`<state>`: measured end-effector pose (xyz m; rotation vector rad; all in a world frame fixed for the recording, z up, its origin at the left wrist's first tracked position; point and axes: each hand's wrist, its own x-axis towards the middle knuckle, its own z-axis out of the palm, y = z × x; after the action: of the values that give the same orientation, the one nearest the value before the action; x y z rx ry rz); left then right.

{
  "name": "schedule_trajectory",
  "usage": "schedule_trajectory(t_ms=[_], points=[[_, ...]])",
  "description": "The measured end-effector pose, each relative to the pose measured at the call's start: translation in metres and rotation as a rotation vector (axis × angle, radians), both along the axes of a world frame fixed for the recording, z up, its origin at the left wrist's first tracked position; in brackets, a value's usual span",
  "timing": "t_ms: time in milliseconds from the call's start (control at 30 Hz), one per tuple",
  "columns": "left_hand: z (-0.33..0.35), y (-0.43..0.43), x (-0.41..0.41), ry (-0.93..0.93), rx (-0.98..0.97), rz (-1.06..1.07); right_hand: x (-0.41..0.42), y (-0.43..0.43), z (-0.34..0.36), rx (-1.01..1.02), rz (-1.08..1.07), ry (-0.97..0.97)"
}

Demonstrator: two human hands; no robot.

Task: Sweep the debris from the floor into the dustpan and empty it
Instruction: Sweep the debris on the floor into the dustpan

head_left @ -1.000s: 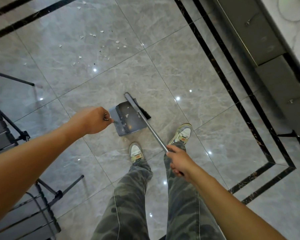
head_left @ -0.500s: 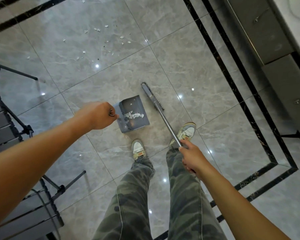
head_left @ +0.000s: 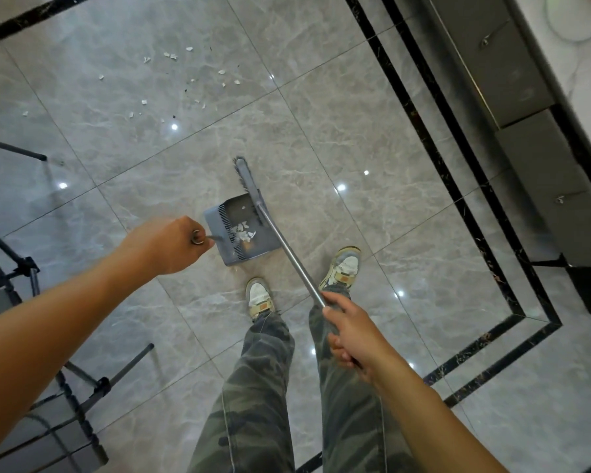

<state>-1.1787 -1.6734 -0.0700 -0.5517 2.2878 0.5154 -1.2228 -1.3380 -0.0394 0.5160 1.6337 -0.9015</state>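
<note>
A grey dustpan [head_left: 232, 209] sits on the tiled floor just ahead of my feet, with white scraps [head_left: 243, 233] lying inside it. My left hand [head_left: 166, 244] grips the top of the dustpan's upright handle. My right hand [head_left: 350, 331] holds the metal pole of the broom [head_left: 287, 250]. The broom's head [head_left: 244, 174] lies at the dustpan's far right edge, partly over its mouth. More white and dark debris [head_left: 171, 80] is scattered on the floor farther ahead, to the upper left.
Dark folding chair frames [head_left: 24, 271] stand at my left, with a thin black leg [head_left: 14, 150] reaching across the floor. Grey cabinets with drawers [head_left: 526, 97] line the right side. A black inlay border [head_left: 458, 186] runs along the floor.
The broom head swung left from beside the dustpan to its mouth. Dustpan and both hands kept their grips, shifting only slightly.
</note>
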Motion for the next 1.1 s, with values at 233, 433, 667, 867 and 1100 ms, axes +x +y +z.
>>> schedule_trajectory(t_ms=[233, 433, 667, 867, 1100], points=[[0.006, 0.003, -0.013, 0.012, 0.025, 0.088, -0.067, 0.004, 0.004, -0.037, -0.025, 0.100], [0.013, 0.006, -0.052, 0.006, 0.033, 0.192, -0.143, 0.002, -0.013, -0.031, -0.021, 0.112], [0.027, -0.013, -0.096, -0.031, 0.015, 0.397, -0.237, -0.011, -0.016, -0.034, 0.039, 0.063], [0.040, -0.036, -0.131, -0.036, -0.059, 0.516, -0.330, -0.044, -0.018, -0.037, 0.078, 0.036], [0.051, -0.090, -0.132, 0.020, -0.073, 0.690, -0.403, -0.142, -0.029, 0.018, 0.187, 0.146]])
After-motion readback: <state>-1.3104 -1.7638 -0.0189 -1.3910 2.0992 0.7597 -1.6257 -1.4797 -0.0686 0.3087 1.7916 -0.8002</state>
